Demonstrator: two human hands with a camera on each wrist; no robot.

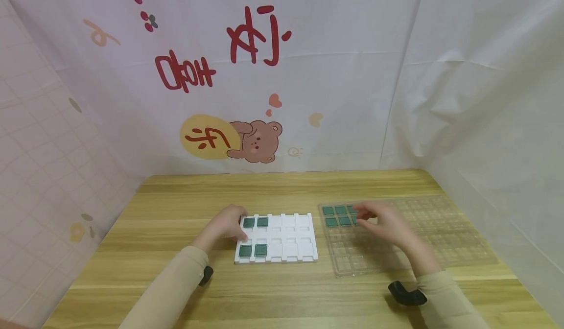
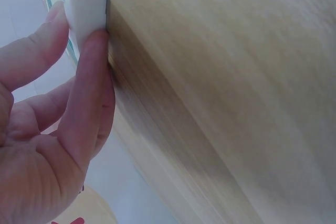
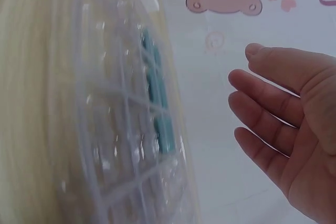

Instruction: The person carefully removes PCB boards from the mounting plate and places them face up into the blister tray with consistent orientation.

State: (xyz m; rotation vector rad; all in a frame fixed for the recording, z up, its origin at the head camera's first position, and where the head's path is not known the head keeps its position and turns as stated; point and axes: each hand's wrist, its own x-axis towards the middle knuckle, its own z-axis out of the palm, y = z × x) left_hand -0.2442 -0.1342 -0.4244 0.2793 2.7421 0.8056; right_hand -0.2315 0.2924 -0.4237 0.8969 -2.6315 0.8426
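A white tray (image 1: 285, 241) with rows of compartments lies on the table, with two green square circuit boards (image 1: 262, 222) in its back row and two in its front row, all on the left side. My left hand (image 1: 225, 223) grips this tray's left edge, thumb on top and fingers against the side (image 2: 94, 61). Over the clear plastic tray (image 1: 345, 262) is my right hand (image 1: 384, 223), fingers loosely bent with nothing between them in the right wrist view. Several more green boards (image 1: 340, 210) sit in the clear tray's back left compartments, some partly hidden behind the right fingertips.
The clear tray stretches along the right part of the wooden table (image 1: 282, 294). Behind the table hangs a white cloth (image 1: 343, 99) printed with a bear and red characters. More cloth closes off the left and right sides.
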